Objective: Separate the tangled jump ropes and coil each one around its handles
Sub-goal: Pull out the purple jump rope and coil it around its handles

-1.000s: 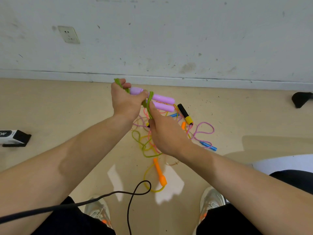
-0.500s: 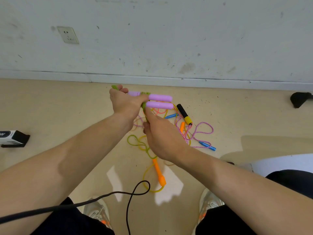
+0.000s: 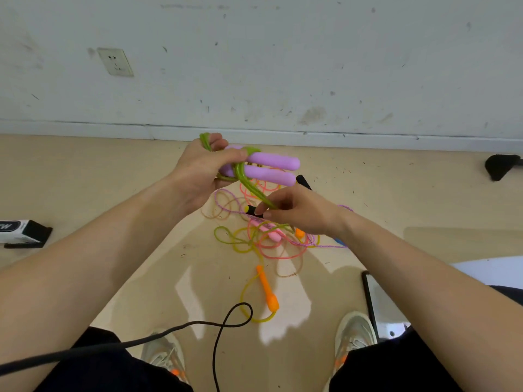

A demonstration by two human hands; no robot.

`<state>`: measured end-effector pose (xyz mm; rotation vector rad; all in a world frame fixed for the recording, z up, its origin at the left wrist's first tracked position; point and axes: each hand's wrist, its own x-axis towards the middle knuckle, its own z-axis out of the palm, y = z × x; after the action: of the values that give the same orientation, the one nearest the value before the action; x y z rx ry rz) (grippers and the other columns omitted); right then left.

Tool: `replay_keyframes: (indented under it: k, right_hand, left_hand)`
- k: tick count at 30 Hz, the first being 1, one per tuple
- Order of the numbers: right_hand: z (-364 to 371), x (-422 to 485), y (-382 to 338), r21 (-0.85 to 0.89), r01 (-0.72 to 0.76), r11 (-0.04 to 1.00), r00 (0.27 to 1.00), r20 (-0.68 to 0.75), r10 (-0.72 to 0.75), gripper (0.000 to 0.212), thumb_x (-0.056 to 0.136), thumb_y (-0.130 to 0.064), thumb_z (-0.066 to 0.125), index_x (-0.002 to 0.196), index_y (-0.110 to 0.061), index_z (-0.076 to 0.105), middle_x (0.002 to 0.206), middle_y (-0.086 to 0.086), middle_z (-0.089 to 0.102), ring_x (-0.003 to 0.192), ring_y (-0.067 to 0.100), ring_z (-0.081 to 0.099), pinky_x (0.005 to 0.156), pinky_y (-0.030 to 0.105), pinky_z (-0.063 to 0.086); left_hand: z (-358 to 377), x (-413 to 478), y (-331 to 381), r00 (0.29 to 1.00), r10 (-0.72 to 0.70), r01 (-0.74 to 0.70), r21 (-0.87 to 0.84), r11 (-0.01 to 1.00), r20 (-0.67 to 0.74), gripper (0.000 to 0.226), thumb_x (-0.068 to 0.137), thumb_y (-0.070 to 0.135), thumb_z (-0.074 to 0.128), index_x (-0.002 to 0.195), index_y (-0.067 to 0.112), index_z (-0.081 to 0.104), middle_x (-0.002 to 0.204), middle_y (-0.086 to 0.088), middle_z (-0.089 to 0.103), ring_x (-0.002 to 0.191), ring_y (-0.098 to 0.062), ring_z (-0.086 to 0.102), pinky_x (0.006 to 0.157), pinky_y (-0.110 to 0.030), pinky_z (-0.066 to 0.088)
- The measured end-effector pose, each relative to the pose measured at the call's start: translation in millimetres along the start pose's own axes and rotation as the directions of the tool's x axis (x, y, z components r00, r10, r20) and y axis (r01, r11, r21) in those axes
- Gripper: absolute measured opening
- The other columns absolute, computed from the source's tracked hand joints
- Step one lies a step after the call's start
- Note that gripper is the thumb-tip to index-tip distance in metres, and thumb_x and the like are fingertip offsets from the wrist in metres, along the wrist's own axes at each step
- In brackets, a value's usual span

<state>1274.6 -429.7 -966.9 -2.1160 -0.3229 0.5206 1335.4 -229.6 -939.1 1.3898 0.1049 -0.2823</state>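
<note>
Holding two smooth purple plastic handles (image 3: 271, 166) side by side, the left hand (image 3: 203, 171) sits just above the middle of the frame. Its fingers and thumb are curled tight round the left ends of the handles, and the right ends stick out to the right. A thin green rubbery rope (image 3: 252, 185) is wrapped round both handles next to the thumb. A small loop of it pokes up over the fingers. From the handles the green rope runs down and to the right in a tight slanted line, straight to the right hand (image 3: 300, 213) near the middle of the frame. The right hand pinches the rope between its thumb and fingertips. Below that hand the rope drops into the pile.

The tangled pile of thin coloured jump ropes (image 3: 263, 244) lies on the pale tan floor (image 3: 113, 193), under the two hands. Its pink, yellow, green and twisted purple cords all loop over each other. A short pink handle (image 3: 270, 232) lies in the pile, just under the right hand. A long orange plastic handle (image 3: 267, 290) lies below the pile with a yellow cord on its end.

A thick black cable (image 3: 220, 326) curls across the bottom of the frame. A white wall socket (image 3: 114, 61) is at the upper left, and a black and white box (image 3: 22, 232) is at the left edge.
</note>
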Motion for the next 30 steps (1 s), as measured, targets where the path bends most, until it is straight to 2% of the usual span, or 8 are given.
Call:
replay_keyframes:
  k: [3,7,11,15,18,21,27,30]
  right_hand:
    - [-2,-2,1,0.126,-0.073,0.989,0.997,0.045,0.068,0.021,0.099,-0.01,0.056,0.116,-0.006,0.067,0.104,-0.003,0.074,0.08,0.008,0.059,0.07,0.02,0.048]
    - [-8,-4,-1,0.194,-0.043,0.98,0.999,0.008,0.042,0.021,0.095,-0.018,0.062,0.109,-0.005,0.069,0.075,-0.01,0.071,0.068,0.015,0.06,0.066,0.022,0.049]
    - [-22,-8,-6,0.169,0.015,0.986,0.997,0.068,-0.027,0.021,0.064,-0.04,0.062,0.068,-0.021,0.071,0.062,-0.006,0.048,0.06,0.011,0.038,0.056,0.021,0.032]
    - [-32,-6,-7,0.21,-0.072,0.975,0.995,0.09,0.054,0.028,0.086,-0.026,0.052,0.073,-0.003,0.062,0.062,0.0,0.047,0.063,0.016,0.035,0.058,0.028,0.031]
    - [-31,-3,-2,0.086,-0.053,0.995,0.997,0.057,0.049,0.031,0.098,-0.012,0.048,0.083,0.01,0.064,0.071,0.004,0.054,0.07,0.016,0.044,0.067,0.029,0.037]
    - [-28,-2,3,0.021,-0.01,1.0,0.99,0.143,0.007,0.019,0.099,-0.01,0.055,0.089,0.0,0.069,0.08,0.003,0.06,0.074,0.01,0.052,0.069,0.02,0.042]
    - [-28,3,3,-0.251,0.015,0.968,0.989,0.144,0.022,0.022,0.097,-0.035,0.058,0.08,-0.022,0.063,0.069,-0.01,0.054,0.062,0.007,0.048,0.063,0.027,0.038]
    - [-29,-1,-2,-0.582,-0.038,0.812,0.997,0.036,0.073,0.044,0.094,-0.058,0.053,0.066,-0.025,0.052,0.062,-0.008,0.05,0.058,0.01,0.046,0.057,0.032,0.034]
  left_hand:
    - [-1,-8,1,0.996,-0.009,0.006,0.03,1.0,0.084,0.052,0.063,0.012,0.08,0.103,0.021,0.048,0.09,0.009,0.051,0.076,-0.015,0.057,0.068,-0.032,0.052]
    - [-2,-15,8,0.99,-0.013,0.001,0.085,0.996,0.141,0.058,0.062,0.013,0.079,0.112,0.021,0.051,0.094,0.013,0.053,0.076,-0.011,0.059,0.066,-0.03,0.054]
    - [-7,-19,12,0.98,-0.015,-0.025,0.199,0.98,0.197,0.074,0.06,0.015,0.08,0.128,0.019,0.051,0.106,0.014,0.055,0.08,-0.005,0.061,0.062,-0.026,0.054]
    - [-6,-25,11,0.959,-0.032,-0.051,0.28,0.959,0.283,0.09,0.046,0.025,0.088,0.128,0.02,0.051,0.104,0.015,0.055,0.08,-0.004,0.06,0.061,-0.025,0.055]
    - [-4,-26,11,0.953,-0.045,-0.042,0.278,0.96,0.3,0.082,0.055,0.016,0.086,0.129,0.019,0.051,0.103,0.015,0.055,0.081,-0.004,0.06,0.063,-0.025,0.056]
    - [-4,-27,13,0.951,-0.053,-0.04,0.291,0.956,0.305,0.074,0.06,0.013,0.081,0.128,0.021,0.052,0.108,0.014,0.054,0.081,-0.003,0.061,0.062,-0.025,0.056]
    - [-7,-26,9,0.946,-0.024,-0.115,0.401,0.909,0.325,0.092,0.047,0.027,0.088,0.131,0.022,0.049,0.114,0.012,0.055,0.089,-0.001,0.061,0.065,-0.023,0.056]
    - [-8,-26,6,0.939,-0.02,-0.161,0.489,0.857,0.343,0.087,0.054,0.026,0.088,0.131,0.022,0.048,0.118,0.008,0.055,0.094,0.001,0.058,0.07,-0.019,0.053]
